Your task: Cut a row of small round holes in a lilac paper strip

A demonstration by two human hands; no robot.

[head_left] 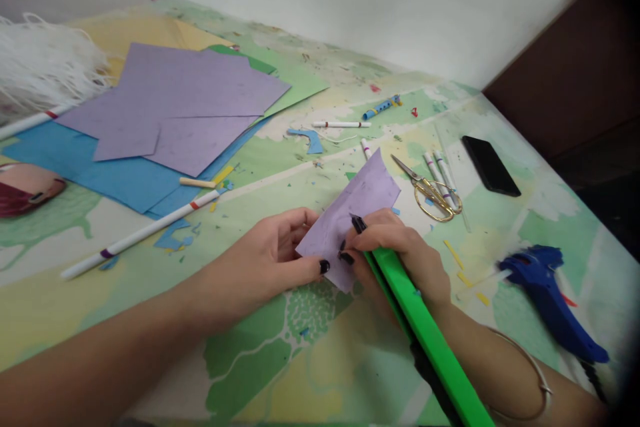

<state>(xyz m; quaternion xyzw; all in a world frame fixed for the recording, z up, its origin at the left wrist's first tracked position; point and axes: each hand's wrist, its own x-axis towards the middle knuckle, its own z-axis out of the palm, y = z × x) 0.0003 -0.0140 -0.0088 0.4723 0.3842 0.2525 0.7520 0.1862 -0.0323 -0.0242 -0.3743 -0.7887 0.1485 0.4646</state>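
Note:
Between the thumb and fingers of my left hand (285, 247) is a small piece of purple paper (357, 203), tilted above the table. My right hand (407, 250) is closed around a green utility knife (417, 320). The knife's black tip lies over the paper, and its long body slants down toward the lower right. My right fingertips are at the paper's face; whether they also pinch something small there I cannot tell. Beyond my right hand lie gold-handled scissors (433, 193).
Purple sheets (195, 80) overlap blue sheets (117, 180) at the left. A striped white stick (145, 233) lies before them. On the right are a black phone (491, 165) and a blue glue gun (547, 300). Paper scraps dot the patterned tablecloth (280, 373).

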